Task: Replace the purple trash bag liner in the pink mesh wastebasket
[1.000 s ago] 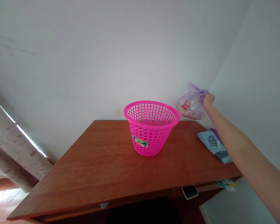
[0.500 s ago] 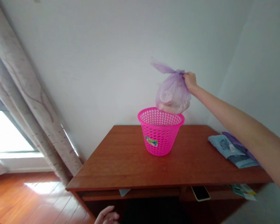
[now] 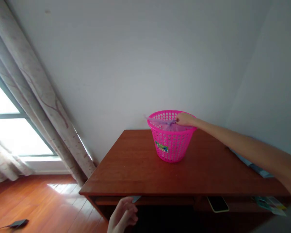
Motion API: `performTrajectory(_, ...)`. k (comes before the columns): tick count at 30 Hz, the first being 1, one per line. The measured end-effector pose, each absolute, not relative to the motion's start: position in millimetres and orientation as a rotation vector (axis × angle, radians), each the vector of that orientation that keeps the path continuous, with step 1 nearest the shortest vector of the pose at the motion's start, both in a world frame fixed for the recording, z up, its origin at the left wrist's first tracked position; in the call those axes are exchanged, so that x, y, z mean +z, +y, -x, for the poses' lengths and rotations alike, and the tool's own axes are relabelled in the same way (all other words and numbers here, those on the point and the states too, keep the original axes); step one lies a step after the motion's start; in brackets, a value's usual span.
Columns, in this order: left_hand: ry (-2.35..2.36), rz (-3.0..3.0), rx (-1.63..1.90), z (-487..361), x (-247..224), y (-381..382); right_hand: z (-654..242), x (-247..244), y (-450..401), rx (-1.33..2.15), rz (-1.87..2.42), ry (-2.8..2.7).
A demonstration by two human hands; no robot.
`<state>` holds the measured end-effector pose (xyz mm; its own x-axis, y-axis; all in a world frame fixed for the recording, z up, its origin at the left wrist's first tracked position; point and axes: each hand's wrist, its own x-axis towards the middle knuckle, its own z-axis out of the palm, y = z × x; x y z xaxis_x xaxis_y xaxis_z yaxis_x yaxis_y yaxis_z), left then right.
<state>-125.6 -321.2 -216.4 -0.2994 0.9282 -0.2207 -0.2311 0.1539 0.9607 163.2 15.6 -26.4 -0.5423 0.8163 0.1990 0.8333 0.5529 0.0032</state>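
Nearest: L hand [image 3: 122, 216] by front edge, fingers loosely curled, nothing seen in them. Phone [image 3: 218, 205] under counter [image 3: 135, 168] top. Mid: pink basket [image 3: 171, 160] upright on counter; purple bag [image 3: 171, 127] mostly inside, tail over L rim. R hand [image 3: 184, 119] at rim, fingers pinching bag neck, i.e. bag in, release not yet done. R forearm partly hides blue pkt. [image 3: 251, 165] Far L: curtain [image 3: 46, 97].
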Motion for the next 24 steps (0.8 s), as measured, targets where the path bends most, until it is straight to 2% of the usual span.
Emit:
performTrajectory(2,1.386,-0.999,1.423,122,-179,-299,-166,-18,12,-0.219,1.345,-2.663)
performTrajectory(5,1.484,-1.53,1.514,111,-104,-254,-170,-7,10,-0.074,1.105,-2.816)
performTrajectory(7,1.536,-1.957,1.389,98,-54,-215,-169,-5,9,-0.022,0.979,-2.862)
performTrajectory(10,1.579,-2.435,1.106,71,-5,-144,-167,-7,6,-0.161,1.026,-2.815)
performTrajectory(13,1.613,-2.737,0.637,41,5,-75,-167,-9,4,-0.286,1.148,-2.751)
performTrajectory(16,1.653,-2.838,0.368,18,-8,-26,-171,-6,3,-0.291,1.231,-2.674)
performTrajectory(20,1.678,-2.812,0.263,5,-20,1,-177,-2,2,-0.209,1.255,-2.619)
performTrajectory(24,1.68,-2.776,0.207,14,-8,2,-188,-1,1,-0.262,1.258,-2.634)
